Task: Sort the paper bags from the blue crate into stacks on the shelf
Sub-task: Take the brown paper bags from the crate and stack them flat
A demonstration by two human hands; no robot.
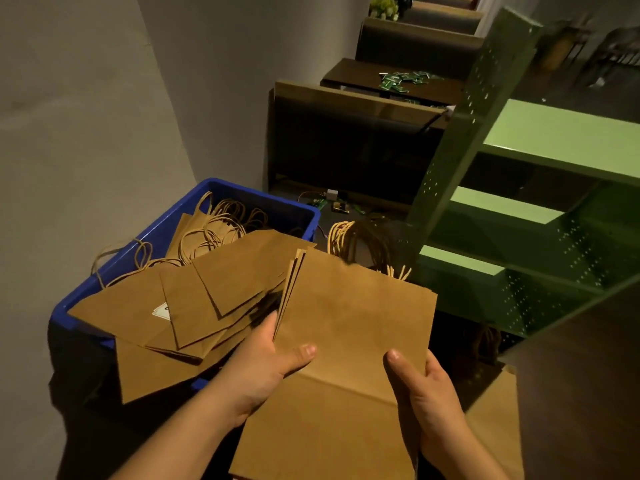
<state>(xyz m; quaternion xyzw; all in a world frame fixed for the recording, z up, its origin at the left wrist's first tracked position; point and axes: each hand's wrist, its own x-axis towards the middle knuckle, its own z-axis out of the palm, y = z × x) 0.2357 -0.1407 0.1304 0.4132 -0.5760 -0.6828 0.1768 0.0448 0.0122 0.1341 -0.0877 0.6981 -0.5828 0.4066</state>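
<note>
— Both hands grip one bundle of paper bags (349,327): your left hand (266,368) and right hand (429,393) each pinch it, thumb on top.

— Which way now?

— Its long axis points ahead, handles far from you. The green shelf (561,133) lies right, nearer your right hand.

— The blue crate (166,223)?

— Left, many bags in it.

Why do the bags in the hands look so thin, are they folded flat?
Folded flat. The held bags lie stacked, edges fanned near the left hand, bottom flap creased near the right hand.
</note>
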